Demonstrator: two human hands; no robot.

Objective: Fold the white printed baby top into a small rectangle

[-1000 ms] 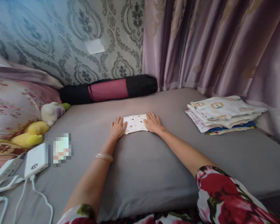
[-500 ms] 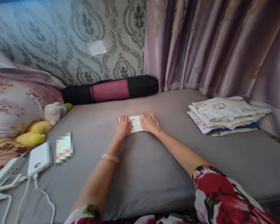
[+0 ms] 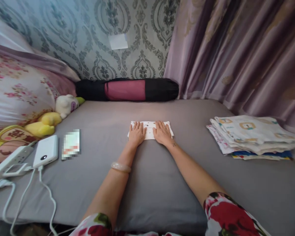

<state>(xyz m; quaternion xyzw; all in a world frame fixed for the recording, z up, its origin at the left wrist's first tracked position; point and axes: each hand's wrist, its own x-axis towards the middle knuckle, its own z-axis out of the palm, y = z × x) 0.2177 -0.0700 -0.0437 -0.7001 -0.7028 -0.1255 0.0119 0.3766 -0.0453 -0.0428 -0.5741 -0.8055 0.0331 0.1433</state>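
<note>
A small folded white cloth (image 3: pixel 149 132) with tiny dark prints lies flat on the grey bed sheet (image 3: pixel 157 183). My left hand (image 3: pixel 137 133) rests palm down on its left part, fingers stretched out. On the right part lies my right hand (image 3: pixel 162 132), also flat with the fingers a little apart. Between the two hands the middle of the cloth shows; parts of it under the palms are hidden. Off to the right sits a stack of folded printed cloths (image 3: pixel 258 134), apart from my hands.
At the left are a white power bank (image 3: pixel 46 151), a power strip (image 3: pixel 12 162) with white cables, a blurred-out item (image 3: pixel 71 144) and plush toys (image 3: pixel 67 105). A black and pink roll-shaped bag (image 3: pixel 125 90) lies along the wall, beside the purple curtain (image 3: pixel 211 52).
The view has turned, levelling the scene. My hands stay flat on the cloth, with the fingers now pointing more directly forward; both of its outer edges show more.
</note>
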